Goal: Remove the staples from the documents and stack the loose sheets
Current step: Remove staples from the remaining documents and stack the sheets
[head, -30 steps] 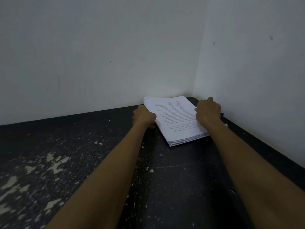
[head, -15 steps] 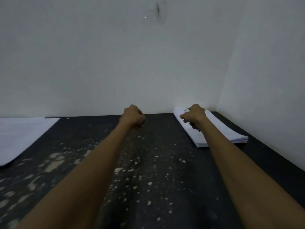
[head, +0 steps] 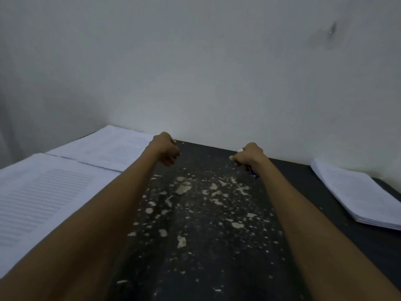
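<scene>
White printed stack (head: 355,192) lies flat (left hand (head: 166,152) fisted, right hand (head: 248,156) gripping blue tool (head: 254,174)).

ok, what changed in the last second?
Both hands came off the right stack and moved left over the table. The right hand now grips a small blue-ended tool; the left hand let go of the stack, curled, apparently empty. The camera swung left, so a near pile and a far pile of paper show. The stack stayed by the wall.
</scene>
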